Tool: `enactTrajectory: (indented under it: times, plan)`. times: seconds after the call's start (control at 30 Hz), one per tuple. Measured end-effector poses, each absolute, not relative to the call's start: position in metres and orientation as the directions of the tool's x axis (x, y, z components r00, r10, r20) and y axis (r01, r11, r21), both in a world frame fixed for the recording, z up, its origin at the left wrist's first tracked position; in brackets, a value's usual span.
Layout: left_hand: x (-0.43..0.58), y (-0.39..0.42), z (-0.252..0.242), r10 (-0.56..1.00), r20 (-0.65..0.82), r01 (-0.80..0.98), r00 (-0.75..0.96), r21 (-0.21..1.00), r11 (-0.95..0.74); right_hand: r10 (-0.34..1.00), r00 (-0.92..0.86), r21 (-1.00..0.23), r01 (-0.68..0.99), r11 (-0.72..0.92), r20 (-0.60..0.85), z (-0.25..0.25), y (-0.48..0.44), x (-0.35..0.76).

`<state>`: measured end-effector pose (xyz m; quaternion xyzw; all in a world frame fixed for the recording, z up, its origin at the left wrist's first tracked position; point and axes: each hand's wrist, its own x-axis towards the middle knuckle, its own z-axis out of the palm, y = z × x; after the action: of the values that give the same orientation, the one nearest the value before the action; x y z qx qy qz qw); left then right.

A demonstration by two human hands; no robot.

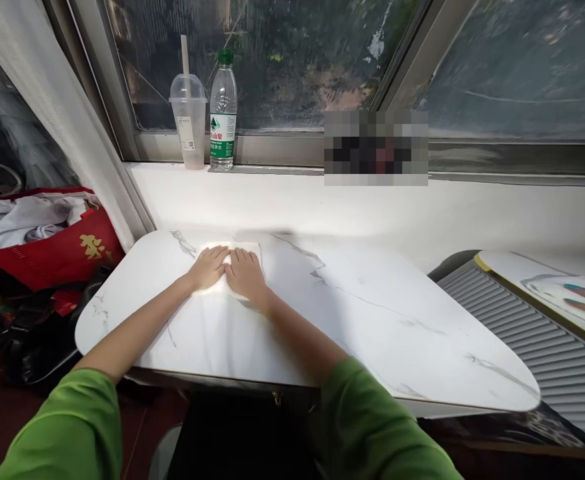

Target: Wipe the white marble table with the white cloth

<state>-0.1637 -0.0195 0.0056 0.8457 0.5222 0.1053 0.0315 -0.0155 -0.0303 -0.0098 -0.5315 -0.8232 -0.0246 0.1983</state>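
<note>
A thin white cloth or paper wipe lies flat on the white marble-patterned table, left of its middle. My left hand presses palm down on the wipe, fingers stretched out and pointing to the right. Beside it, my right hand rests flat on the same wipe, its fingers pointing away from me. The two hands touch or nearly touch at the fingers and thumbs. They cover much of the wipe, and neither is wrapped around anything.
On the windowsill stand a lidded plastic cup with a straw and a green-capped water bottle. A red bag holding cloth is at the left, near the curtain. A ridged grey surface adjoins the table's right side.
</note>
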Motion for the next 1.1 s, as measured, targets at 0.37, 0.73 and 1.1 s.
enactTrajectory:
  times: [0.37,0.73,1.1]
  plan:
    - [-0.225,-0.141,0.014,0.886,0.082,0.856,0.457,0.231,-0.463,0.829,-0.470,-0.145,0.837,0.527,0.304,0.008,-0.145,-0.065]
    - [-0.253,-0.084,0.016,0.970,0.059,0.942,0.234,0.231,-0.242,0.769,-0.538,-0.187,0.763,0.619,0.346,0.004,-0.063,-0.105]
    - [-0.276,0.037,0.016,0.941,0.086,0.896,0.327,0.288,-0.338,0.877,-0.315,-0.262,0.869,0.420,0.362,0.001,0.026,-0.137]
